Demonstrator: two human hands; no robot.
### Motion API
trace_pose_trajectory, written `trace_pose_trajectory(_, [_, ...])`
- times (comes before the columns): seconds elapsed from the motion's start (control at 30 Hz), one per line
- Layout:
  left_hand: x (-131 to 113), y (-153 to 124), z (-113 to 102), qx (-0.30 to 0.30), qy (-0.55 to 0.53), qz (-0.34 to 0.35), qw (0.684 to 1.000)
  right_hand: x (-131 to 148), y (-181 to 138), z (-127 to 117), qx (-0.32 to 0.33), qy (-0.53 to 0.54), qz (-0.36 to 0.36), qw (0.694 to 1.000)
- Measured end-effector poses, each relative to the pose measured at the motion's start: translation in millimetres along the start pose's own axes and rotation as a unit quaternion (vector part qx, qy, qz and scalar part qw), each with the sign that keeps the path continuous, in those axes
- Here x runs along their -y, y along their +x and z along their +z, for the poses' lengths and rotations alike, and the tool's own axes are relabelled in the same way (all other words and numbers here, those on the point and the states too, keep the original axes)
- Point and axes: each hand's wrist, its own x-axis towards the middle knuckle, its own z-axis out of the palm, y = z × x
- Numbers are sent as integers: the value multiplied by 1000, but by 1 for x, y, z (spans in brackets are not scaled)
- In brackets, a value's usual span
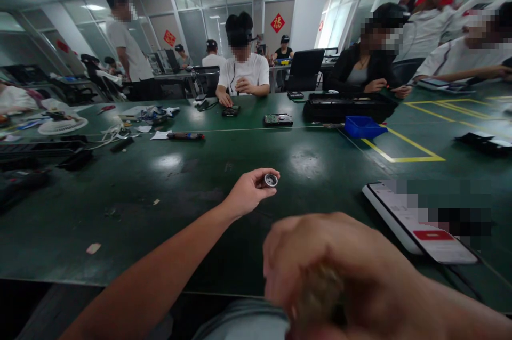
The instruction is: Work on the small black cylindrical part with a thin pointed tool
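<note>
My left hand [248, 191] is stretched out over the dark green table [168, 191], fingers pinched around a small round metal ring-like part [271, 180]. My right hand [340, 270] is very close to the camera at the bottom, blurred, with fingers curled into a loose fist; something pale and fuzzy seems to sit inside it but I cannot make it out. A phone [420, 225] with a lit screen lies on the table to the right of both hands.
Across the table sit several people at work. A blue bin [363, 127], a black tray [344, 105], a hard drive [278, 120], a screwdriver [186, 136] and cables [116, 135] lie on the far half. Yellow tape lines [412, 151] mark the right side.
</note>
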Motion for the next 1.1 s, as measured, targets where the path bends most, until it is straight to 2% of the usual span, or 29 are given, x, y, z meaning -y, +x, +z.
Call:
trace_pose_trajectory(0.07, [-3, 0, -6, -5, 5, 8, 1000, -10, 27, -8, -55, 36, 60, 996])
trace_pose_trajectory(0.17, [-2, 2, -18, -9, 22, 19, 1000, -48, 41, -27, -192, 31, 104, 975])
trace_pose_trajectory(0.27, [4, 6, -30, -23, 56, 20, 998, -91, 42, -48, -332, -66, 126, 932])
trace_pose_trajectory(0.33, [9, 8, -36, -39, 79, 20, 996, -110, 40, -56, -375, -117, 122, 911])
trace_pose_trajectory(0.43, [12, 10, -42, -44, 109, 21, 993, -122, 37, -57, -360, -155, 133, 910])
trace_pose_trajectory(0.6, [12, 8, -41, -20, 158, 28, 987, -122, 33, -51, -322, -204, 173, 908])
trace_pose_trajectory(0.8, [10, 5, -38, -16, 232, 47, 971, -125, 29, -54, -320, -230, 157, 905])
trace_pose_trajectory(1.1, [8, 0, -36, -15, 255, 55, 965, -129, 28, -53, -338, -215, 159, 903])
